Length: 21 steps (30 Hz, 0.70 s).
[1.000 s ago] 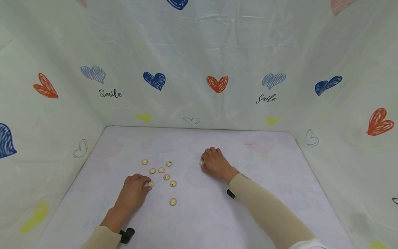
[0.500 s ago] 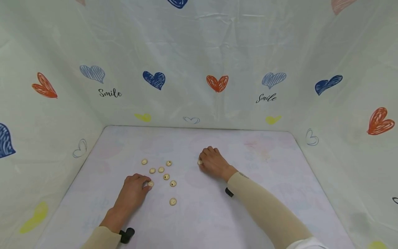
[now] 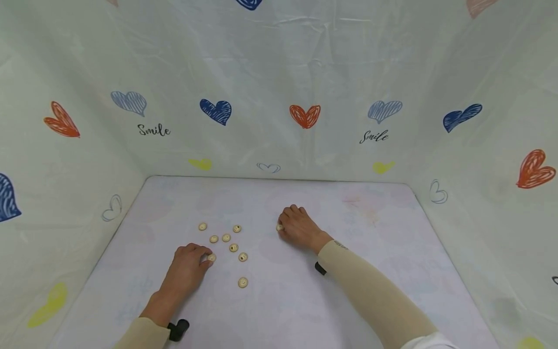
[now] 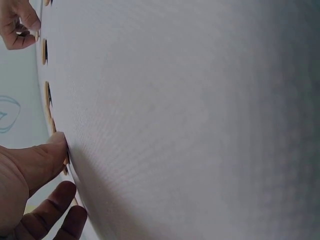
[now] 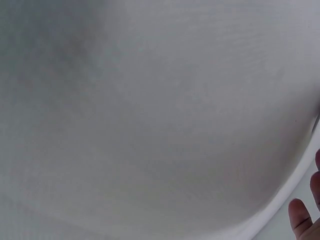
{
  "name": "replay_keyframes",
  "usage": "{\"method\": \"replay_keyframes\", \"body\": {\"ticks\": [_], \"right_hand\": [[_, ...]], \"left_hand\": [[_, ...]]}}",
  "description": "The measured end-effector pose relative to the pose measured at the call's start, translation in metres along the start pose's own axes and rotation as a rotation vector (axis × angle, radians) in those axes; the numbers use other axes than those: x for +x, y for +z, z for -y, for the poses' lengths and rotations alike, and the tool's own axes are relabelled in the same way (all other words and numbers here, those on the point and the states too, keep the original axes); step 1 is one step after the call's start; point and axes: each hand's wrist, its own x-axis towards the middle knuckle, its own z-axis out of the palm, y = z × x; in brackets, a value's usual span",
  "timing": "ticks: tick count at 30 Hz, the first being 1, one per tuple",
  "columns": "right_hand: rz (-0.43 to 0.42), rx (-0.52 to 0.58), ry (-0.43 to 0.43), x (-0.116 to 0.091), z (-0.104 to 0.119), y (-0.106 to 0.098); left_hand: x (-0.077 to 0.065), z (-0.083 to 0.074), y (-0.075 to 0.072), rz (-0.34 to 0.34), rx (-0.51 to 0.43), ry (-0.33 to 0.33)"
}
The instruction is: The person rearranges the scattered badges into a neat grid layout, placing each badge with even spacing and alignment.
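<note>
Fingers (image 3: 202, 250) of the left hand (image 3: 185, 266) are clamped on a small pale wooden disc, the left-hand disc (image 3: 211, 258), with thumb and forefinger at its edge. Well to the right of the left-hand disc and farther from the person, the right hand (image 3: 300, 229) pinches another, the right-hand disc (image 3: 279, 227); the left wrist view shows that pinch from the side, while the right wrist view catches only some fingers at its edge.

Seven more discs lie apart from both hands, all placed here from the left-hand disc. Just beyond it is one plain disc (image 3: 213, 239), with a second disc (image 3: 226, 237) near that and a little rightward; a third disc (image 3: 202, 226) lies farther beyond and slightly left. Three bear a dark mark: a far marked disc (image 3: 237, 228) beyond and right, a middle marked disc (image 3: 233, 247) right and slightly beyond, and a level marked disc (image 3: 243, 257) directly to the right. One near disc (image 3: 242, 282) lies to the right and closer to the person.

All around the left-hand disc spreads the pale bench (image 3: 305, 310); well beyond it rises a whitish sheet (image 3: 261, 63) printed with hearts.
</note>
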Motion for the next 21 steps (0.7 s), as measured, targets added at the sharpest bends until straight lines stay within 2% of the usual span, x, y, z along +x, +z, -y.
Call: {"method": "replay_keyframes", "body": {"ticks": [5,21], "right_hand": [[0.034,0.023,0.023,0.0005,0.0012,-0.0025],[0.053,0.030,0.071,0.0023,0.0014,-0.0026]], "left_hand": [[0.0000,0.0005,-0.0007,0.003,-0.013,0.003],[-0.0005,0.0003,-0.0006,-0.002,-0.027,-0.007]]}}
